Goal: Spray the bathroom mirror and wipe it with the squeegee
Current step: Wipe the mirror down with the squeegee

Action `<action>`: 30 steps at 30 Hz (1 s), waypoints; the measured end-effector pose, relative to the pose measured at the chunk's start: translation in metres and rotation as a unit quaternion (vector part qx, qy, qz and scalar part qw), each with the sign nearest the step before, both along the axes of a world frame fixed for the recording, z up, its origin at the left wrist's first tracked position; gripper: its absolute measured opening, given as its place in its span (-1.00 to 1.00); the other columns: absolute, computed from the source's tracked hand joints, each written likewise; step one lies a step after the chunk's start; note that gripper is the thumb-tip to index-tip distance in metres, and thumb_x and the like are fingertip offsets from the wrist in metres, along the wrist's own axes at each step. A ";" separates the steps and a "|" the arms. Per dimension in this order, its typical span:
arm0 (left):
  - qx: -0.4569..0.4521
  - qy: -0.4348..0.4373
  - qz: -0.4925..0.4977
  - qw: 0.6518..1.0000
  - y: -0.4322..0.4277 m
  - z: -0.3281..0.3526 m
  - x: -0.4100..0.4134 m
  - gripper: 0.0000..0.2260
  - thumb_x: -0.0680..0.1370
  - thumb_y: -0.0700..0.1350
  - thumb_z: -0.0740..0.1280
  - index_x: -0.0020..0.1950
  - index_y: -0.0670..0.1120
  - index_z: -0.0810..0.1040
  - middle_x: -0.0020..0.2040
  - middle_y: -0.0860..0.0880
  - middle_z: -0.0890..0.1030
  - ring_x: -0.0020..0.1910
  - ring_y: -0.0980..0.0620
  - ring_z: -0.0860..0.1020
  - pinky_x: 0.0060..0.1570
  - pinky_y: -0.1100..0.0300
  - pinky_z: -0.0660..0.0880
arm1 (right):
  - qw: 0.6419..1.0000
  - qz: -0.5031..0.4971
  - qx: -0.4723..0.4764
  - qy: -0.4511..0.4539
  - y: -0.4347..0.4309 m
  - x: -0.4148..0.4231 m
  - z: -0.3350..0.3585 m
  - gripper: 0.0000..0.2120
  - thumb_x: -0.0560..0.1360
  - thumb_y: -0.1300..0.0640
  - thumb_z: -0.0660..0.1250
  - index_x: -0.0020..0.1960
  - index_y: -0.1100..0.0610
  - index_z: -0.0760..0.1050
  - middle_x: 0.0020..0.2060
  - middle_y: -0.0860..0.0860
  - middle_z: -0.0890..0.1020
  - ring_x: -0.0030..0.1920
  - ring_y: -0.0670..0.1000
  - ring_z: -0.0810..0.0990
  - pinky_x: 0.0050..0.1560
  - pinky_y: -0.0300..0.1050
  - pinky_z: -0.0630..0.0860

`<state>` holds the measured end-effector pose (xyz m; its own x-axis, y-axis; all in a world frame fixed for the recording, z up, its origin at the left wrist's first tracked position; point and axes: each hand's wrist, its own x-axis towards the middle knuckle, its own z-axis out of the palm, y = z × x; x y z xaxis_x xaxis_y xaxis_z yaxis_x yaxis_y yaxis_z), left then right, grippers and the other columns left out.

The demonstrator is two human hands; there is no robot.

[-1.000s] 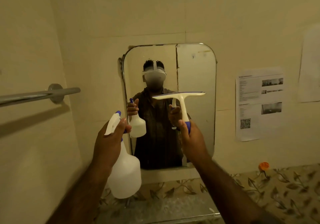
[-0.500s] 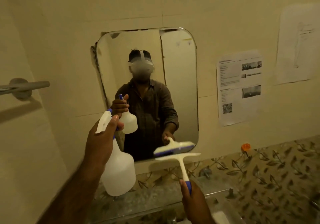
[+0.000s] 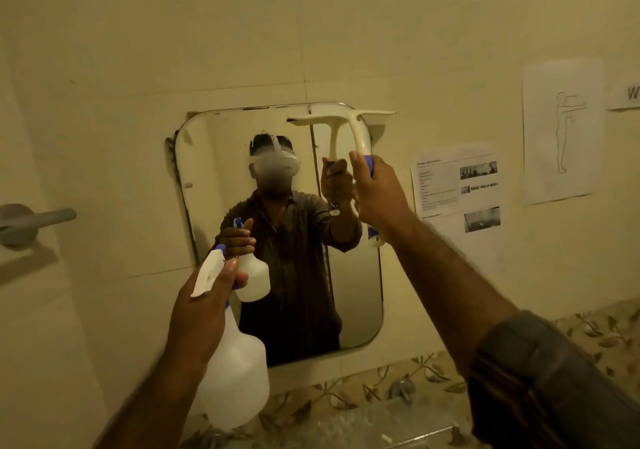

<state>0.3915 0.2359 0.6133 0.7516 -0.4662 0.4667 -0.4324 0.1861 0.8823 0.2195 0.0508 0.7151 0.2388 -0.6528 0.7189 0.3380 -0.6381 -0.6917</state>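
Observation:
The rounded bathroom mirror [image 3: 353, 292] hangs on the cream wall ahead. My right hand [image 3: 375, 190] grips the blue handle of a white squeegee [image 3: 356, 126]. Its blade lies level along the mirror's top right corner, partly over the wall. My left hand [image 3: 204, 313] holds a white spray bottle [image 3: 239, 376] by its neck, low and left of the mirror, nozzle pointing up and left. The glass reflects a person with both tools.
A grey towel bar [image 3: 38, 220] juts from the left wall. Printed sheets [image 3: 457, 185] and a figure drawing [image 3: 561, 133] are stuck right of the mirror. Below run leaf-patterned tiles [image 3: 595, 330], a glass shelf [image 3: 346, 417] and a tap fitting [image 3: 401, 388].
My right hand has swung the squeegee from the mirror's bottom edge up to its top right corner. The spray bottle stays roughly where it was.

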 end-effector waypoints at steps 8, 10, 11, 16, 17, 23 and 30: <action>0.019 -0.005 0.007 1.000 -0.004 -0.013 0.011 -0.55 0.36 0.35 0.20 0.02 0.07 0.57 -0.08 0.03 0.64 -0.01 -0.04 0.57 0.01 0.01 0.41 | 0.988 -0.059 0.065 0.126 -0.012 -0.010 -0.147 -0.80 0.58 -0.22 0.18 -0.05 -0.14 0.48 -0.35 -0.07 0.61 -0.41 -0.19 0.56 -0.38 -0.31 0.52; 0.022 0.005 0.011 1.000 -0.007 -0.017 0.010 -0.74 0.45 0.29 0.24 -0.05 0.15 0.51 -0.09 0.05 0.61 -0.01 -0.09 0.55 0.04 -0.07 0.45 | 0.975 -0.076 0.113 0.176 -0.003 -0.018 -0.207 -0.80 0.57 -0.21 0.19 -0.04 -0.13 0.50 -0.32 -0.01 0.60 -0.40 -0.15 0.55 -0.34 -0.21 0.56; 0.027 0.009 0.014 1.000 -0.009 -0.019 0.008 -0.77 0.48 0.25 0.24 0.00 0.15 0.49 -0.06 0.01 0.60 0.00 -0.12 0.54 0.07 -0.11 0.47 | 0.965 -0.084 0.144 0.203 0.003 -0.023 -0.238 -0.80 0.57 -0.19 0.20 -0.05 -0.10 0.50 -0.32 -0.01 0.60 -0.40 -0.15 0.54 -0.32 -0.16 0.56; 0.035 0.014 0.014 0.999 -0.022 -0.030 -0.005 -0.50 0.49 0.26 0.23 0.35 0.03 0.39 0.10 -0.09 0.54 0.07 -0.16 0.51 0.04 -0.06 0.44 | 0.884 -0.116 0.259 0.372 0.035 -0.044 -0.346 -0.73 0.61 -0.07 0.25 0.09 0.11 0.55 -0.10 0.13 0.69 -0.03 0.12 0.66 0.06 -0.02 0.54; 0.038 0.016 0.011 0.999 -0.025 -0.032 -0.009 -0.48 0.48 0.26 0.23 0.35 0.02 0.39 0.11 -0.09 0.53 0.07 -0.16 0.51 0.03 -0.05 0.44 | 0.883 -0.129 0.260 0.368 0.039 -0.049 -0.350 -0.74 0.61 -0.08 0.25 0.07 0.11 0.55 -0.15 0.09 0.67 -0.05 0.11 0.65 0.07 -0.04 0.54; 0.037 0.031 0.008 0.999 -0.032 -0.032 -0.023 -0.32 0.35 0.36 0.21 0.37 0.03 0.37 0.08 -0.05 0.49 0.03 -0.11 0.47 0.03 -0.05 0.40 | 0.955 -0.048 0.178 0.233 0.047 -0.052 -0.254 -0.63 0.48 -0.35 0.16 -0.09 -0.06 0.50 -0.39 -0.05 0.54 -0.42 -0.20 0.50 -0.36 -0.29 0.48; 0.003 -0.001 0.015 1.000 -0.001 -0.005 -0.005 -0.43 0.36 0.34 0.18 0.09 -0.06 0.58 0.00 -0.08 0.66 0.04 -0.11 0.56 0.06 0.02 0.36 | 0.996 0.037 0.022 0.074 0.062 0.033 -0.061 -0.78 0.62 -0.19 0.13 0.06 -0.09 0.46 -0.29 -0.08 0.58 -0.37 -0.23 0.57 -0.34 -0.33 0.50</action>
<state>0.3862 0.2347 0.6083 0.7644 -0.4455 0.4661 -0.4401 0.1679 0.8821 0.2521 0.1124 0.6540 0.3895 -0.6587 0.6438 0.2753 -0.5837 -0.7638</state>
